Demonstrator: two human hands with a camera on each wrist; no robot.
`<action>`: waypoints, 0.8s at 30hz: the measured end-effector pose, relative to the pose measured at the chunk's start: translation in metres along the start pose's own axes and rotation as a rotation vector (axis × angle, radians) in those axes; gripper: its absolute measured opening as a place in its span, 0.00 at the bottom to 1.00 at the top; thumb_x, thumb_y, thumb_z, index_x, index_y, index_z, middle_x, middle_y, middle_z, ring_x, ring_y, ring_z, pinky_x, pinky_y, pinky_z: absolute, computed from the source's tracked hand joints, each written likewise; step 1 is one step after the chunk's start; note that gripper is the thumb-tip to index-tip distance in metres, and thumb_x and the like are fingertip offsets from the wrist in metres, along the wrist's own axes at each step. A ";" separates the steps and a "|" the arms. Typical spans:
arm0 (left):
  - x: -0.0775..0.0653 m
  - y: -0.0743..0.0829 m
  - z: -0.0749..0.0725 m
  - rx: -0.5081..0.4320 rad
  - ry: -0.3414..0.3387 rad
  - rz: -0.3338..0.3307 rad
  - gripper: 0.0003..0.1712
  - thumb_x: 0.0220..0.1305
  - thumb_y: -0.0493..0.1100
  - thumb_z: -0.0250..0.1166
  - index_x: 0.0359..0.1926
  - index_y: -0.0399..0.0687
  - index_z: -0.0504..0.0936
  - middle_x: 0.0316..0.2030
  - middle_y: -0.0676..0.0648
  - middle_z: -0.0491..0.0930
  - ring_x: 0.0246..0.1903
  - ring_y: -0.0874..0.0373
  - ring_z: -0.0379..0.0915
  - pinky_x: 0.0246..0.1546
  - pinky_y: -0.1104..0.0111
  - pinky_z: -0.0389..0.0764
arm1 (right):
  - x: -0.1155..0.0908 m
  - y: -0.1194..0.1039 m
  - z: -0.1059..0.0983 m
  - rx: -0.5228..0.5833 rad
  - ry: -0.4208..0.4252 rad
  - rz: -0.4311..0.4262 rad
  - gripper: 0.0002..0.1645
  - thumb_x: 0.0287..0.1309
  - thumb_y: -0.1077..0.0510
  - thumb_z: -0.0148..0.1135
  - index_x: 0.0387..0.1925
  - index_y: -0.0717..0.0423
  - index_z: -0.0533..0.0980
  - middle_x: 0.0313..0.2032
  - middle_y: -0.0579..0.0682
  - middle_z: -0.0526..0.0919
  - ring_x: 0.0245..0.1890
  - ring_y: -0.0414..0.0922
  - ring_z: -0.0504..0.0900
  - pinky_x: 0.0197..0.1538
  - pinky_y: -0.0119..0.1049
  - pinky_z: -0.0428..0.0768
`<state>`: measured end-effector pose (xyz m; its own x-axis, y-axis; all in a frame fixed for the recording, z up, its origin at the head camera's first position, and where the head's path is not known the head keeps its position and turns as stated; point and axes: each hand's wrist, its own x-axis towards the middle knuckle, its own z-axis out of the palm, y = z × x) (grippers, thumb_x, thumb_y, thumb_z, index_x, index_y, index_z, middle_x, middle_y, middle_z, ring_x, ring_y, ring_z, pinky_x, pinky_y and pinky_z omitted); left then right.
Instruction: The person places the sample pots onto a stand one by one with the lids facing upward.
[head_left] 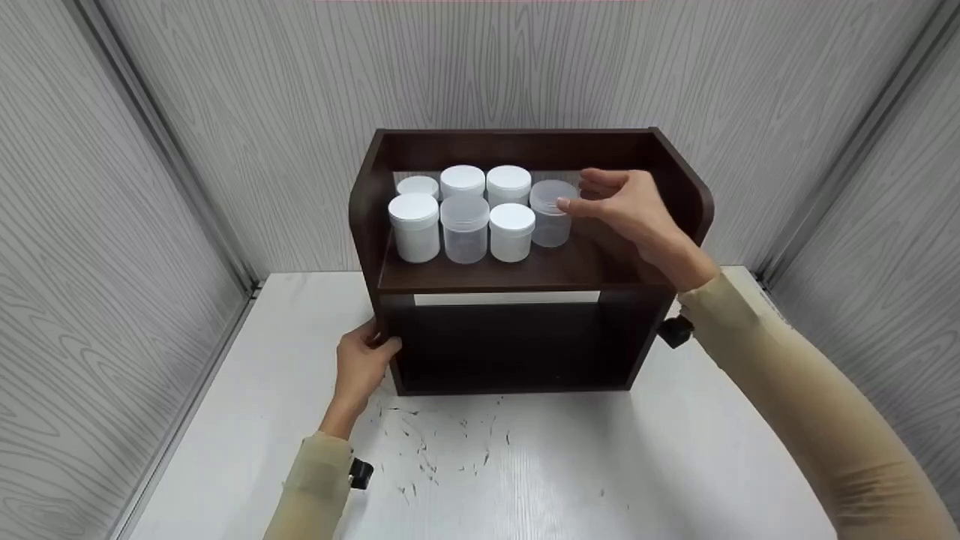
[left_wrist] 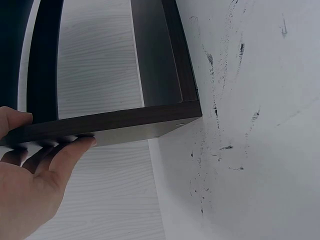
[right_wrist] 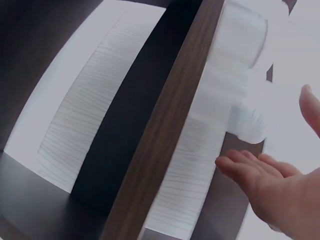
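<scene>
A dark brown two-tier wooden shelf [head_left: 592, 266] stands on the white table. My left hand [head_left: 364, 367] grips the shelf's left side panel [left_wrist: 135, 115], with the panel's edge between thumb and fingers. On the upper tier, several white-lidded jars and translucent jars stand close together in two rows. My right hand [head_left: 630, 206] is beside the rightmost translucent jar [head_left: 551, 225]. Its thumb overlaps that jar's lid in the head view, while the other fingers extend behind and to the right. In the right wrist view, thumb and fingers are spread wide, with nothing between them.
The front row has a tall white jar [head_left: 416, 234], a translucent jar [head_left: 465, 236] and a shorter white jar [head_left: 511, 238]. Dark scuff marks [head_left: 424, 450] streak the table [head_left: 540, 480] before the shelf. Grey wood-patterned walls [head_left: 517, 67] enclose the back and sides.
</scene>
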<state>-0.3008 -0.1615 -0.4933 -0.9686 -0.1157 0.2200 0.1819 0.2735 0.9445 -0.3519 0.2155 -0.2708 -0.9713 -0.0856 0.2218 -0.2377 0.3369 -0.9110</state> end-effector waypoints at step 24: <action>-0.019 0.002 -0.016 0.052 -0.047 0.045 0.31 0.68 0.33 0.66 0.71 0.30 0.73 0.64 0.31 0.78 0.60 0.37 0.80 0.53 0.62 0.86 | -0.157 0.064 -0.010 -0.303 0.134 -0.352 0.12 0.55 0.62 0.81 0.42 0.51 0.90 0.39 0.40 0.91 0.41 0.39 0.88 0.48 0.27 0.83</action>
